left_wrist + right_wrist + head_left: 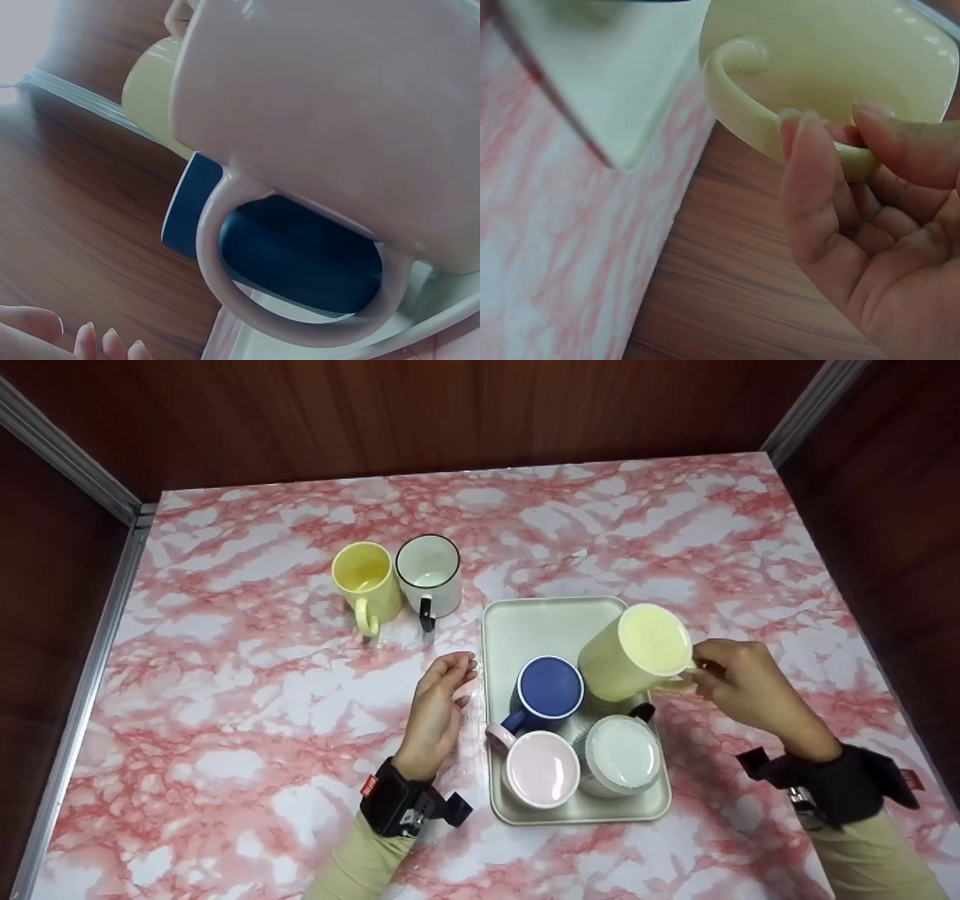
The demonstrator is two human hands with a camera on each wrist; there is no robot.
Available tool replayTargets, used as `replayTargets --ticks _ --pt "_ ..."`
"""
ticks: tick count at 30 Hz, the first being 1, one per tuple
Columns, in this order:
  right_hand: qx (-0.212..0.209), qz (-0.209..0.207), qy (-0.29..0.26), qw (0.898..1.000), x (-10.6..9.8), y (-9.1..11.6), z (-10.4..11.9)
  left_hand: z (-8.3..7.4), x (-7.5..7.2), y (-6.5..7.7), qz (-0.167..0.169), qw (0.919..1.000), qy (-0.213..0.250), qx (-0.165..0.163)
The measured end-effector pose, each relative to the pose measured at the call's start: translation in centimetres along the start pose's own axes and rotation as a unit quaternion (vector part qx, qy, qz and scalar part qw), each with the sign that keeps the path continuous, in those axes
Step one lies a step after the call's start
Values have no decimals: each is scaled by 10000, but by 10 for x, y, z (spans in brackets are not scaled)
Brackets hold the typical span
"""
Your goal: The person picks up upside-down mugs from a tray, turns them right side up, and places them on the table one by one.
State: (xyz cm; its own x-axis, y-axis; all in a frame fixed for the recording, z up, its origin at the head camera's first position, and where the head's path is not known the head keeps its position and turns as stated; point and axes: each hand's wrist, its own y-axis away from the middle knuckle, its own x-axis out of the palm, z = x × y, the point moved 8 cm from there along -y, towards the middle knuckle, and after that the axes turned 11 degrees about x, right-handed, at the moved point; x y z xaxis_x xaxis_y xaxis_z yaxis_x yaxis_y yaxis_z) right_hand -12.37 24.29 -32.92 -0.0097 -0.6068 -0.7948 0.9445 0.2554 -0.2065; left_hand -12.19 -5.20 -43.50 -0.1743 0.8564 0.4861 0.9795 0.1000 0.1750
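Grip: left hand (pixel 433 716) loose, holding nothing; right hand (pixel 752 686) pinching the handle (pixel 742 105) of a pale-yellow ceramic mug (pixel 654 641).
Upright pair: yellow ceramic mug (pixel 385 596), black-rimmed white ceramic mug (pixel 441 594), handles nearward, presumably for reach.
Inverted trio: pink ceramic mug (pixel 541 771), blue ceramic mug (pixel 550 687), white black-handled ceramic mug (pixel 622 754), clustered, probably saving room.
Held mug: tilted base-up, at the cream rectangular tray's (pixel 525 622) far-right corner, handle outward, likely sparing fingers from neighbours.

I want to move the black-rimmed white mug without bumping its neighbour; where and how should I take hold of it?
Probably best by its black handle, coming from the near side. The black-rimmed white mug stands upright with that handle turned to that side, while the upright yellow mug stands close on its left. The left grip looks nearest and holds nothing.
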Motion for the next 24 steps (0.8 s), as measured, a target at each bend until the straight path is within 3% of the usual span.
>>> replayTargets --ticks 6,11,14,18,22,24 --pt "564 -42 -721 9958 -11 2 5 -4 3 2 102 9999 -35 38" --pt "1387 327 -1404 9798 -5 6 5 -7 7 5 233 9997 47 66" --pt "1803 536 -1993 9617 2 9 8 -10 10 7 405 9991 63 123" --pt "2140 605 -2749 9354 9 11 14 -15 21 14 909 9955 -82 241" --pt "2312 634 -3490 9060 17 13 21 -18 36 22 1585 9864 -332 280" --pt "2319 673 -3993 8845 22 13 25 -18 44 27 1900 9804 -452 254"
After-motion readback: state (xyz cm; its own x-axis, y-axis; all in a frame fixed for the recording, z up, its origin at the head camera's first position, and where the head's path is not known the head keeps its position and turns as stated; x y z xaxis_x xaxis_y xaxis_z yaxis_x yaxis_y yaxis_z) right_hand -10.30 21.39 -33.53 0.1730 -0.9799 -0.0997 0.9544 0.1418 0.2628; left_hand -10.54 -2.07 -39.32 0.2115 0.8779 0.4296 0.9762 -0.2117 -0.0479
